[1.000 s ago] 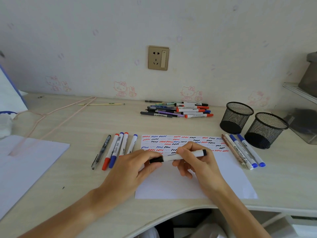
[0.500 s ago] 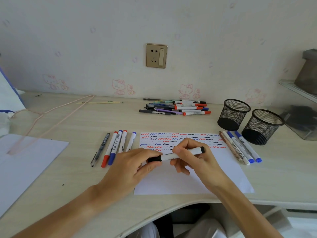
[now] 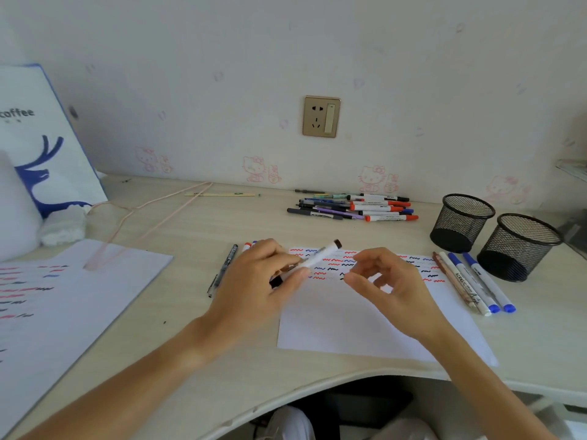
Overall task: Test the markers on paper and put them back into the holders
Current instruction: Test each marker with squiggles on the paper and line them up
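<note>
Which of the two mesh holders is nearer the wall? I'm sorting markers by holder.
The left mesh holder stands nearer the wall; the right mesh holder sits closer to the desk's front, beside the blue-capped markers.

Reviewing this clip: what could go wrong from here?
The left hand alone holds the black-capped marker, tilted over the test paper; a slip could drop it. The right hand grips nothing. Both mesh holders look empty, so one might tip when markers go in.

wall [image 3: 222,58]: pale, pink cat prints | socket [image 3: 321,116]: gold | desk [image 3: 197,227]: light wood, curved front
</note>
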